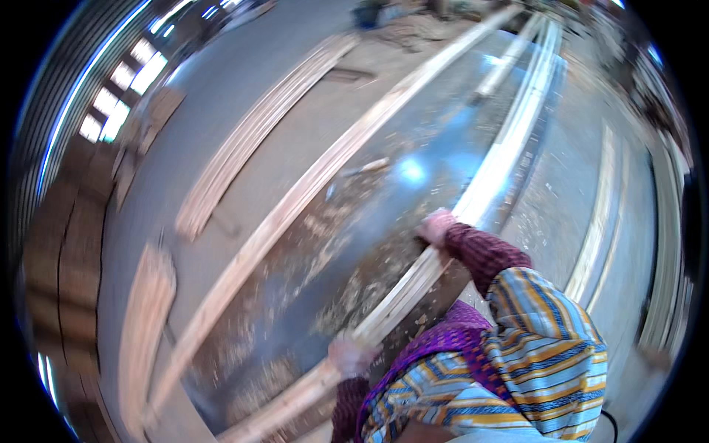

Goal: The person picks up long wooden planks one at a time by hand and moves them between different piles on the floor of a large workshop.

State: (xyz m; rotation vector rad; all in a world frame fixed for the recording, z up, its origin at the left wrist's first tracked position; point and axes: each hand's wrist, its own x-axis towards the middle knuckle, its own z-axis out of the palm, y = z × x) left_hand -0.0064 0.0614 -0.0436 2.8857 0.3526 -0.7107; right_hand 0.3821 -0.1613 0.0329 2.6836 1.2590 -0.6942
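A long, pale wooden plank with lengthwise grooves runs from the lower left toward the far right along the near edge of a worktable. My left hand is wrapped round its nearer stretch. Farther along, my right hand is closed over the same plank, with the knuckles on top. Motion blurs both hands, and the fingertips beneath the wood are hidden. Beyond my right hand, bright glare washes out the wood, so I cannot tell whether it is one piece or several.
Another long board lies along the table's left side. Grooved strips are stacked on the left, with more boards at the lower left. Shavings and a small wood piece litter the tabletop. Boards lie on the floor at right.
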